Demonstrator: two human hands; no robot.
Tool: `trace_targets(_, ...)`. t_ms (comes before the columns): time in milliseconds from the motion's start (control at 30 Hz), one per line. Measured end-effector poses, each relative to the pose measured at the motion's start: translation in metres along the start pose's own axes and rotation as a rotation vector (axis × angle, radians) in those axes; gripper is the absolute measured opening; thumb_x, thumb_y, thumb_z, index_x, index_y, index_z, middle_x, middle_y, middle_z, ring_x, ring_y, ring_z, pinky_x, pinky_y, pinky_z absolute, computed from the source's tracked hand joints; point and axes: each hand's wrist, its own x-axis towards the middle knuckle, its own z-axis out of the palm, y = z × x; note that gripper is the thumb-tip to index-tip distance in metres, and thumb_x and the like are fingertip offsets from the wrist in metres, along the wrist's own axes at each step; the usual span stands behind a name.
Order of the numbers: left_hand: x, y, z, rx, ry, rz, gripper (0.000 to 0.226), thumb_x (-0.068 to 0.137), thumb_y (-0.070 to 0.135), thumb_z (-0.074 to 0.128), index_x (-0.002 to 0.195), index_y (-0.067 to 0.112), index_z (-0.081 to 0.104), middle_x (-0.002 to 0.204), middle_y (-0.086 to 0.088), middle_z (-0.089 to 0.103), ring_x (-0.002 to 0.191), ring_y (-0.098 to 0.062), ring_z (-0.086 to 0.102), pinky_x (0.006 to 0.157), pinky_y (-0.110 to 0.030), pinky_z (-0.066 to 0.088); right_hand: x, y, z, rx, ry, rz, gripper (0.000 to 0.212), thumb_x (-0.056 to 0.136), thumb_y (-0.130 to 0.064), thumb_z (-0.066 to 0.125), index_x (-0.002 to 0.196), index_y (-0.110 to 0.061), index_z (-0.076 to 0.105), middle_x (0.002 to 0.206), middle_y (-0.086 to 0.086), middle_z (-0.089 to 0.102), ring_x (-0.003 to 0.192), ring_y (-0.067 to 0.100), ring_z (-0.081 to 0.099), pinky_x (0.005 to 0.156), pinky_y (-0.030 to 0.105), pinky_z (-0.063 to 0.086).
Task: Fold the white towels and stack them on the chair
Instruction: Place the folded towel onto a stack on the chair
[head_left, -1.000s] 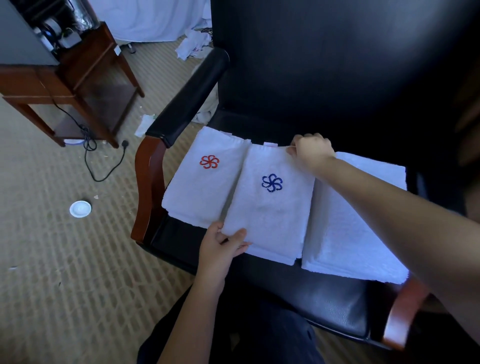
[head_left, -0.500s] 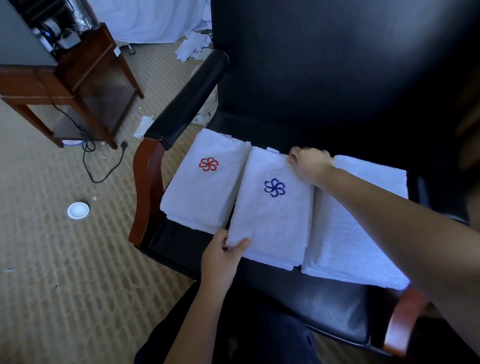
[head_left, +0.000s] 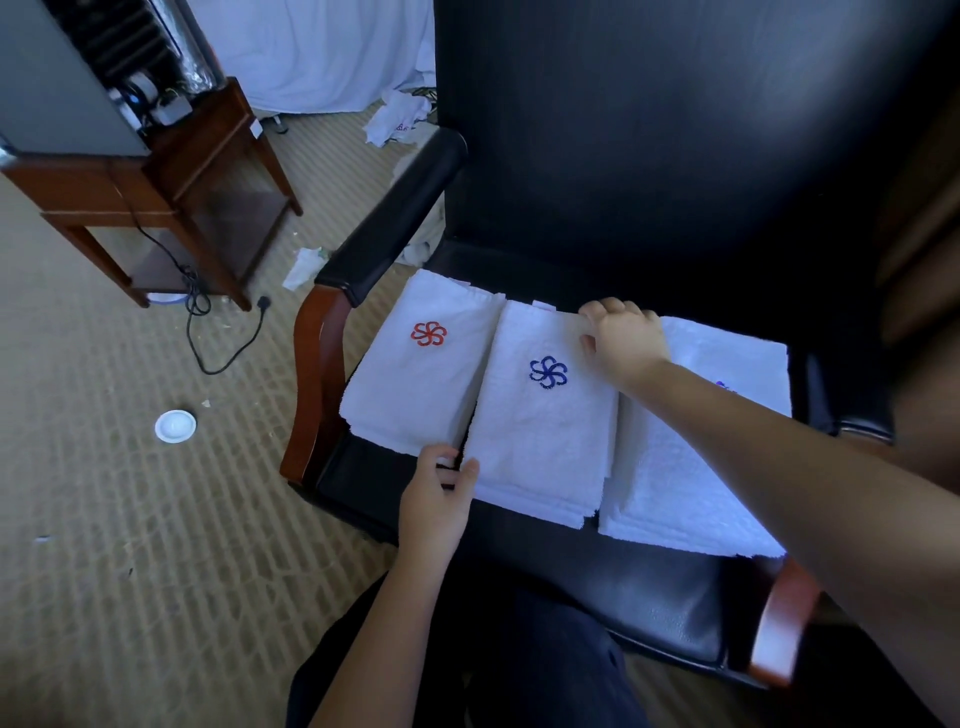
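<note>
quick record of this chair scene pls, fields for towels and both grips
chair: black seat, wooden arms
red towel: tops left stack
blue towel: tops middle stack
right stack: partly under right arm
left grip: pinches blue towel's near left corner
right grip: holds its far right corner

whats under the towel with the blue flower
More folded towels: their edges show at the near end below the blue-flower towel, all on the black seat. How many, and their logos, are covered.
</note>
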Motion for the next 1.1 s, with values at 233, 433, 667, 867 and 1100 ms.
trace_targets(233, -0.028, 0.03, -0.037, 0.584, 0.092, 0.428, 0.04, 0.096, 0.029, 0.056, 0.132, 0.014, 0.054, 0.13, 0.002, 0.057, 0.12, -0.018, 0.051, 0.086, -0.03, 0.047, -0.06, -0.012, -0.045, -0.038, 0.059, -0.062, 0.042, 0.098, -0.03, 0.047, 0.138, -0.017, 0.045, 0.131, 0.005, 0.054, 0.119, 0.026, 0.048, 0.095, 0.035, 0.033)
trace_targets(433, -0.068, 0.059, -0.074, 0.842, 0.153, 0.557, 0.042, 0.095, 0.027, 0.057, 0.133, 0.01, 0.053, 0.131, -0.004, 0.058, 0.119, -0.026, 0.053, 0.087, -0.036, 0.047, -0.118, -0.022, -0.086, -0.014, 0.113, -0.058, 0.04, 0.098, -0.033, 0.047, 0.136, -0.018, 0.048, 0.129, 0.003, 0.056, 0.117, 0.024, 0.05, 0.095, 0.034, 0.034)
trace_targets(667, -0.13, 0.08, -0.124, 0.921, 0.256, 0.542, 0.038, 0.098, 0.032, 0.048, 0.133, 0.017, 0.046, 0.133, 0.002, 0.05, 0.122, -0.021, 0.044, 0.089, -0.033, 0.042, -0.182, -0.046, -0.13, 0.07, 0.232, -0.111, 0.035, 0.098, -0.034, 0.047, 0.129, -0.018, 0.055, 0.123, 0.003, 0.06, 0.111, 0.024, 0.054, 0.087, 0.034, 0.037)
trace_targets(867, -0.18, 0.08, -0.171, 0.975, 0.33, 0.544, 0.036, 0.097, 0.034, 0.049, 0.13, 0.019, 0.049, 0.13, 0.0, 0.053, 0.122, -0.023, 0.045, 0.096, -0.036, 0.036, -0.23, -0.085, -0.148, 0.186, 0.302, -0.191, 0.03, 0.097, -0.032, 0.05, 0.123, -0.02, 0.06, 0.119, 0.002, 0.061, 0.109, 0.025, 0.054, 0.082, 0.034, 0.035)
trace_targets(1100, -0.235, 0.06, -0.222, 1.014, 0.408, 0.444, 0.042, 0.099, 0.038, 0.046, 0.138, 0.021, 0.046, 0.137, 0.0, 0.05, 0.126, -0.022, 0.042, 0.101, -0.037, 0.034, -0.264, -0.155, -0.155, 0.286, 0.309, -0.394, 0.031, 0.096, -0.032, 0.052, 0.12, -0.018, 0.064, 0.115, 0.004, 0.065, 0.109, 0.026, 0.056, 0.084, 0.038, 0.046)
